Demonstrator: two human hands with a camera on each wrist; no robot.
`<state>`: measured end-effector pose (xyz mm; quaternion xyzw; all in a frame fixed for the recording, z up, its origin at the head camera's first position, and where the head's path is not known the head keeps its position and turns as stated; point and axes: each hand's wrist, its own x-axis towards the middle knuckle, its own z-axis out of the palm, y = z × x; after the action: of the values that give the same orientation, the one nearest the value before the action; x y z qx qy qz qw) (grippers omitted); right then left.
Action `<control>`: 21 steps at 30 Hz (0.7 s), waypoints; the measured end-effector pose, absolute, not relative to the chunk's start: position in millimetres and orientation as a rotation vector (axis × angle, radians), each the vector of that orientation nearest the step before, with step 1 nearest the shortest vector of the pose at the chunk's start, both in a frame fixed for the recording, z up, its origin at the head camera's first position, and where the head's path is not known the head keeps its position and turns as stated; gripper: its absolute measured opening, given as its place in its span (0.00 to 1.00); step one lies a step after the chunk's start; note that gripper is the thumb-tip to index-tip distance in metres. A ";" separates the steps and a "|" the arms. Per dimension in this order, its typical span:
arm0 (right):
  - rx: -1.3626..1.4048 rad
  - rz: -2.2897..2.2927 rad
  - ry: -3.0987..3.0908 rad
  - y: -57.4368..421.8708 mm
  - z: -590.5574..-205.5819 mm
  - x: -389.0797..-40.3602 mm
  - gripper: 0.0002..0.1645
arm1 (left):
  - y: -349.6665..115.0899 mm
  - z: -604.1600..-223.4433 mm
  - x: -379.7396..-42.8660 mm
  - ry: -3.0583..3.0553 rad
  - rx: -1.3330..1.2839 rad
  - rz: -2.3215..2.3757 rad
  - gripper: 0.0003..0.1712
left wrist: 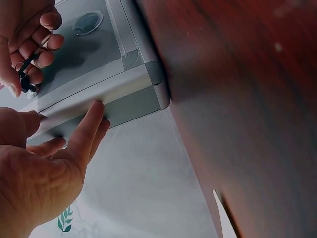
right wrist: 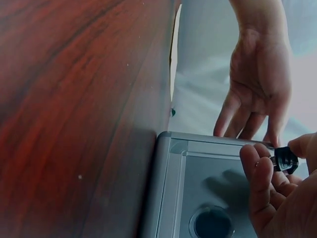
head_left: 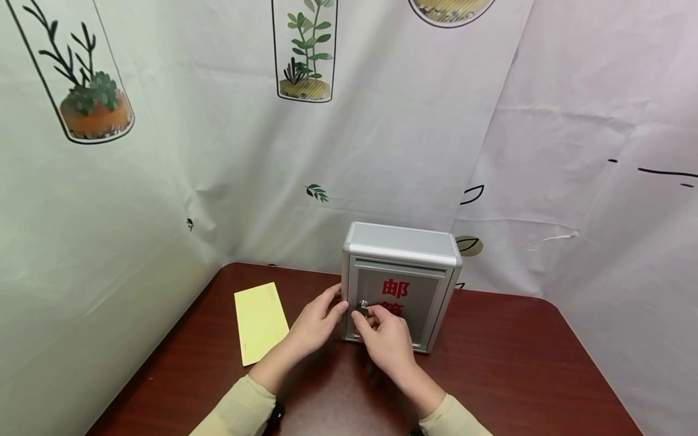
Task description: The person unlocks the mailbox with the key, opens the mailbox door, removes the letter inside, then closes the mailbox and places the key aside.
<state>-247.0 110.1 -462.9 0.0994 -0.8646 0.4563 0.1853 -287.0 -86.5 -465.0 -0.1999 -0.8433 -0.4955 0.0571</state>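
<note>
A silver-grey metal mailbox point(head_left: 405, 241) with red characters on its front door stands upright on the table. My right hand point(head_left: 390, 344) is at the lock on the door's left side, and its thumb and fingers pinch a key with a black head point(right wrist: 286, 159). In the left wrist view the key point(left wrist: 26, 74) points toward the lock by the door's edge. My left hand point(head_left: 315, 322) rests against the mailbox's left side, its fingers point(left wrist: 85, 130) extended along that side and the thumb by the front edge.
A yellow envelope point(head_left: 260, 321) lies flat on the dark red wooden table point(head_left: 507, 357), left of the mailbox. Behind the table hangs a white cloth backdrop point(head_left: 245, 157) printed with plants. A round clear disc point(right wrist: 212, 223) sits on the lower door.
</note>
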 end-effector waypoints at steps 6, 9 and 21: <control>0.266 1.223 -2.449 111.1 -460.0 -247.0 0.14 | -86.6 -463.3 -286.6 -2.568 -0.613 -1.471 0.32; 0.266 1.210 -2.455 111.8 -460.3 -246.6 0.14 | -86.1 -463.1 -286.5 -2.567 -0.618 -1.471 0.32; 0.279 1.084 -2.472 105.3 -455.5 -235.2 0.10 | -85.0 -465.2 -287.6 -2.564 -0.596 -1.467 0.29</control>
<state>-235.2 105.3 -455.5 0.1004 -0.8902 0.3905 0.2122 -287.6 -85.0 -465.2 -0.1974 -0.8490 -0.4859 0.0641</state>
